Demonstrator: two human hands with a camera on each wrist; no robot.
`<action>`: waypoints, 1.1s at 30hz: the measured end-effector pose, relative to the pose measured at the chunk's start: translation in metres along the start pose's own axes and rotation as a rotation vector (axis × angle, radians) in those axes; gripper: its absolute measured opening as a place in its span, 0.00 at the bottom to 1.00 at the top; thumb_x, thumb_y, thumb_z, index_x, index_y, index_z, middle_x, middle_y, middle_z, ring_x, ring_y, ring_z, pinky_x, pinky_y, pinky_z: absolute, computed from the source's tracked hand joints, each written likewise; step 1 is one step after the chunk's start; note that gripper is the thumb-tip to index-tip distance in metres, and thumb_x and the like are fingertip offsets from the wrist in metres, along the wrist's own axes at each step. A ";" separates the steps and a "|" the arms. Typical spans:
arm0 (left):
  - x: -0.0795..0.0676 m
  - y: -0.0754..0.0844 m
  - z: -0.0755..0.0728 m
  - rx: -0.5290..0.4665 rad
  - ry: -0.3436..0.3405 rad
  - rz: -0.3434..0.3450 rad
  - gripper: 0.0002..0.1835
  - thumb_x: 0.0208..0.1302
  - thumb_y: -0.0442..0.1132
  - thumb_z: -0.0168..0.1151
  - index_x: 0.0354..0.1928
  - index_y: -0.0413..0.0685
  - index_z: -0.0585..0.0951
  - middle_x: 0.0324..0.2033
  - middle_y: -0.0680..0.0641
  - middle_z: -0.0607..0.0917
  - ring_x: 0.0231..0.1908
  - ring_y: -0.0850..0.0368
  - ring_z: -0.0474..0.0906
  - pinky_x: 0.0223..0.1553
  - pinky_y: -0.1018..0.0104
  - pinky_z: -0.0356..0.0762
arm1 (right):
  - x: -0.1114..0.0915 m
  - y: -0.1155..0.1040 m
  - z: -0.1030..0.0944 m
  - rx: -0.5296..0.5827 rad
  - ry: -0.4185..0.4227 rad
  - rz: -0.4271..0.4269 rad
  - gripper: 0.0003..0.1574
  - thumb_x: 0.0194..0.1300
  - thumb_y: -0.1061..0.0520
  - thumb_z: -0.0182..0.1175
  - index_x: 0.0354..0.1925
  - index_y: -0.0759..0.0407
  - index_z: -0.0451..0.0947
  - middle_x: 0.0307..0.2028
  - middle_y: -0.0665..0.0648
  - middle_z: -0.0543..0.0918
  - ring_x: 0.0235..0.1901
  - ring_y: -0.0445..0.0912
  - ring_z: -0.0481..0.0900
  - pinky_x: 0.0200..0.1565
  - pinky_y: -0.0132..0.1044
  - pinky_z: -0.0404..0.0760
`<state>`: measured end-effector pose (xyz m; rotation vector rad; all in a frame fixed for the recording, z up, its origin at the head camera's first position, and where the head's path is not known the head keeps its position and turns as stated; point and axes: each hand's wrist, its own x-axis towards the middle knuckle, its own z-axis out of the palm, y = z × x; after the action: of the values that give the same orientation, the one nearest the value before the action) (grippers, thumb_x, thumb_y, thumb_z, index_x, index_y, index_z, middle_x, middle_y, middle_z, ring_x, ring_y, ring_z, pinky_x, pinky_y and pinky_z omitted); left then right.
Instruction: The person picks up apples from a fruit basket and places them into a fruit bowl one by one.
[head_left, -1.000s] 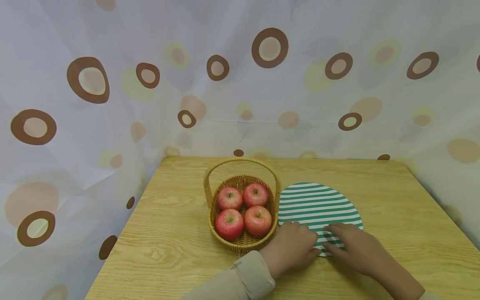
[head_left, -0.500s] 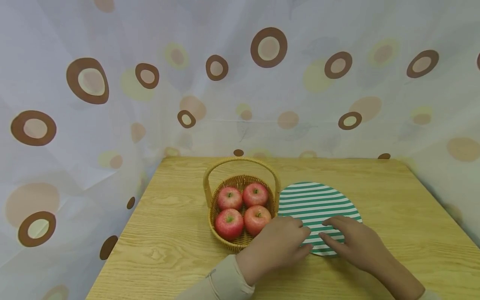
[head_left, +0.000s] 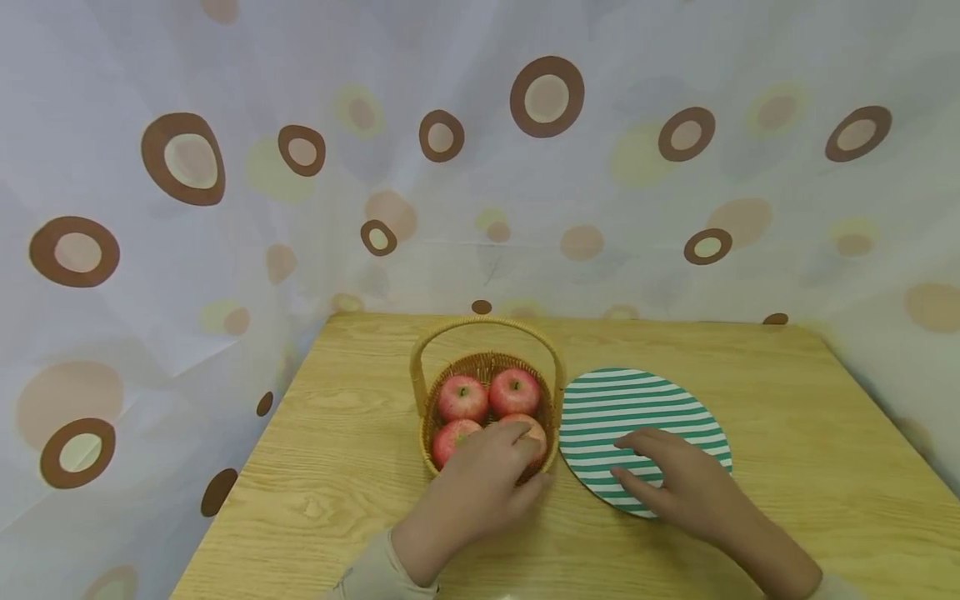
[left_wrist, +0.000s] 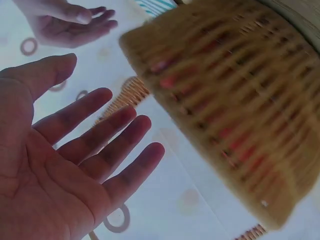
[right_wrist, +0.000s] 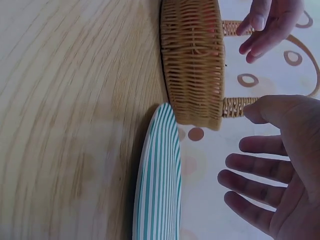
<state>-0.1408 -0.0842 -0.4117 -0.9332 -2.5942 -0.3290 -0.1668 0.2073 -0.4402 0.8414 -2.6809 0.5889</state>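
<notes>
A wicker basket (head_left: 418, 375) with a tall arched handle stands on the table and holds several red apples (head_left: 462, 398). My left hand (head_left: 480, 479) hovers over the basket's front side, hiding part of the front apples. In the left wrist view its fingers (left_wrist: 127, 172) are spread loosely, apart from the basket wall (left_wrist: 240, 100), with nothing in them. To the right lies a flat round board (head_left: 637, 408) with green and white stripes. Over its front part hangs my right hand (head_left: 686, 487), its fingers (right_wrist: 250, 185) relaxed and holding nothing.
The light wooden table (head_left: 360, 467) reaches back to a pale curtain (head_left: 465, 75) with brown rings, which also hangs along both sides. The board's left edge lies close beside the basket.
My left hand has left the striped board and moved left over the basket. My right hand has shifted slightly left above the board. Basket, apples and board stay in place.
</notes>
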 end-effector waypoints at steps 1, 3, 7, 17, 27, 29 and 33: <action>-0.003 -0.003 -0.001 -0.004 -0.004 -0.018 0.12 0.69 0.50 0.71 0.35 0.51 0.84 0.38 0.54 0.84 0.40 0.59 0.81 0.41 0.67 0.82 | 0.001 -0.002 0.002 0.007 0.004 -0.010 0.16 0.68 0.47 0.73 0.52 0.47 0.87 0.51 0.47 0.91 0.51 0.48 0.90 0.47 0.48 0.91; -0.009 -0.009 -0.004 -0.010 -0.014 -0.051 0.15 0.70 0.52 0.71 0.45 0.48 0.88 0.48 0.50 0.88 0.49 0.53 0.86 0.52 0.60 0.86 | 0.004 -0.005 0.005 0.016 0.015 -0.036 0.16 0.68 0.47 0.74 0.52 0.46 0.87 0.52 0.47 0.90 0.51 0.48 0.90 0.46 0.47 0.92; -0.018 -0.017 -0.009 -0.007 -0.030 -0.096 0.24 0.72 0.54 0.69 0.60 0.45 0.86 0.58 0.42 0.88 0.61 0.47 0.84 0.64 0.51 0.83 | 0.009 -0.011 0.009 0.041 0.045 -0.078 0.17 0.67 0.50 0.75 0.54 0.46 0.86 0.52 0.46 0.90 0.51 0.46 0.89 0.46 0.45 0.92; -0.039 -0.032 -0.012 -0.027 0.021 -0.190 0.28 0.70 0.56 0.71 0.61 0.42 0.85 0.62 0.40 0.85 0.63 0.42 0.82 0.63 0.45 0.84 | 0.018 -0.023 0.014 0.136 0.054 -0.113 0.22 0.66 0.52 0.76 0.57 0.45 0.85 0.55 0.45 0.88 0.54 0.45 0.88 0.49 0.44 0.92; -0.054 -0.037 -0.014 -0.016 -0.049 -0.253 0.39 0.73 0.62 0.64 0.71 0.37 0.77 0.71 0.34 0.78 0.72 0.35 0.74 0.74 0.42 0.73 | 0.026 -0.036 0.020 0.150 0.045 -0.164 0.23 0.65 0.53 0.76 0.57 0.50 0.86 0.55 0.48 0.89 0.56 0.46 0.88 0.52 0.48 0.91; -0.057 -0.038 -0.014 -0.024 -0.061 -0.262 0.41 0.73 0.64 0.63 0.72 0.37 0.76 0.72 0.33 0.76 0.74 0.33 0.71 0.74 0.40 0.72 | 0.029 -0.039 0.022 0.157 0.045 -0.180 0.22 0.66 0.53 0.75 0.58 0.53 0.86 0.56 0.49 0.89 0.56 0.46 0.88 0.53 0.49 0.91; -0.059 -0.040 -0.012 -0.033 -0.089 -0.279 0.43 0.73 0.66 0.62 0.73 0.36 0.75 0.75 0.33 0.73 0.75 0.29 0.68 0.73 0.37 0.72 | 0.033 -0.044 0.026 0.182 0.040 -0.212 0.23 0.66 0.53 0.75 0.58 0.56 0.85 0.56 0.51 0.88 0.57 0.47 0.87 0.54 0.48 0.90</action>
<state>-0.1212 -0.1519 -0.4288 -0.6068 -2.8123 -0.4121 -0.1703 0.1470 -0.4384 1.1318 -2.4872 0.7958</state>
